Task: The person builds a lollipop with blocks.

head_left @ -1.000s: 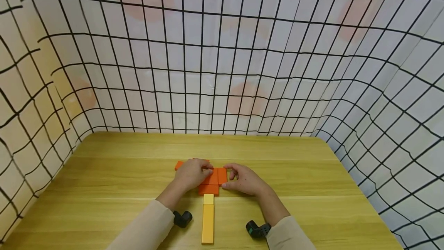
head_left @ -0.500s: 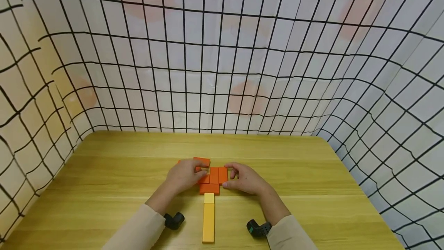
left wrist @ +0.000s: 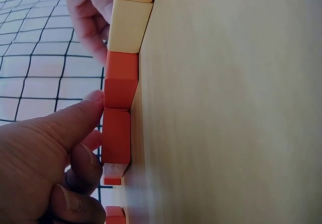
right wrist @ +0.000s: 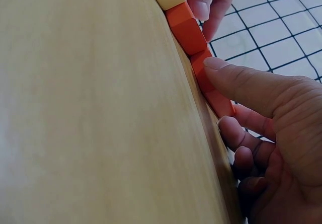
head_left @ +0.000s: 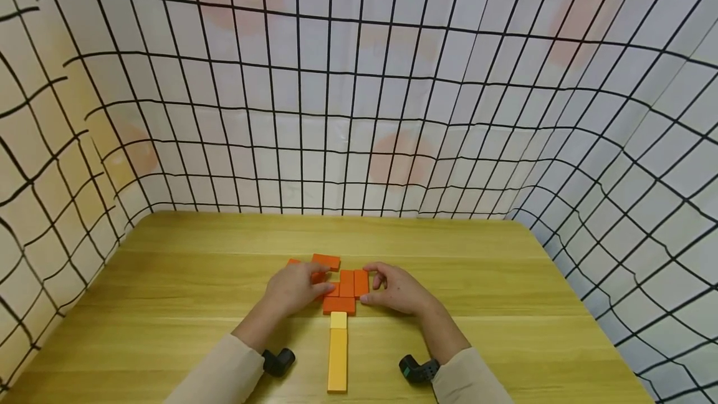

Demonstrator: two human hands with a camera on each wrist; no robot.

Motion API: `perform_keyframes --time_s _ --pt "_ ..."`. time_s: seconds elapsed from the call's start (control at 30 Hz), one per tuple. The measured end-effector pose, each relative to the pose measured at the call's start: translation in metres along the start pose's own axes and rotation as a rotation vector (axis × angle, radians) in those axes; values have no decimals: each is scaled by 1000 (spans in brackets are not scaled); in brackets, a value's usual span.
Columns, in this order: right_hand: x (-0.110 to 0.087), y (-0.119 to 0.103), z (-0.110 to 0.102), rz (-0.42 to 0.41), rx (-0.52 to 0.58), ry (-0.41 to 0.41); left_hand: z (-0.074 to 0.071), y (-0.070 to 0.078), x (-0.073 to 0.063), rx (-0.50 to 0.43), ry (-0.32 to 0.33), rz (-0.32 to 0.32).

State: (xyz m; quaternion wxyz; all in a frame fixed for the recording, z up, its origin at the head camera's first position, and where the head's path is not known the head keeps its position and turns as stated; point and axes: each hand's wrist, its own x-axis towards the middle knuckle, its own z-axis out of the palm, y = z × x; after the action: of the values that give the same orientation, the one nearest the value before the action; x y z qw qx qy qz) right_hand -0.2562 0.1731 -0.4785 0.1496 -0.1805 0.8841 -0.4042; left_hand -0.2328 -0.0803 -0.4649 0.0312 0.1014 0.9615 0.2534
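Flat orange blocks lie together on the wooden table (head_left: 449, 341), above a line of yellow blocks (head_left: 338, 357). My left hand (head_left: 290, 287) is at the left of the group, its thumb and index finger around an orange block (left wrist: 116, 136) partly hidden by them. In the left wrist view the thumb tip sits at this block's upper edge. My right hand (head_left: 397, 290) holds the rightmost orange block (head_left: 361, 283) by its ends, thumb at the near end and index finger at the far end. The other right fingers are bent beside it.
Another orange block (head_left: 326, 261) lies apart behind the group, and one more (head_left: 293, 262) shows beyond the left hand. A black grid net (head_left: 359, 111) before pale sheeting encloses the table's back and sides. Each wrist carries a small black camera (head_left: 416, 369).
My left hand has moved left and slightly toward me, uncovering the middle orange blocks and the one behind. The right hand has stayed in place at the right end.
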Motion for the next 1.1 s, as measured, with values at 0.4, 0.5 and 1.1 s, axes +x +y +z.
perform_keyframes --time_s 0.4,0.5,1.1 --pt "1 3 0 -2 4 3 -2 -12 -7 -86 39 -39" --pt "1 3 0 -3 0 6 -3 -15 -9 -113 37 -45" --pt "1 4 0 3 4 1 -3 -15 -13 -135 29 -48"
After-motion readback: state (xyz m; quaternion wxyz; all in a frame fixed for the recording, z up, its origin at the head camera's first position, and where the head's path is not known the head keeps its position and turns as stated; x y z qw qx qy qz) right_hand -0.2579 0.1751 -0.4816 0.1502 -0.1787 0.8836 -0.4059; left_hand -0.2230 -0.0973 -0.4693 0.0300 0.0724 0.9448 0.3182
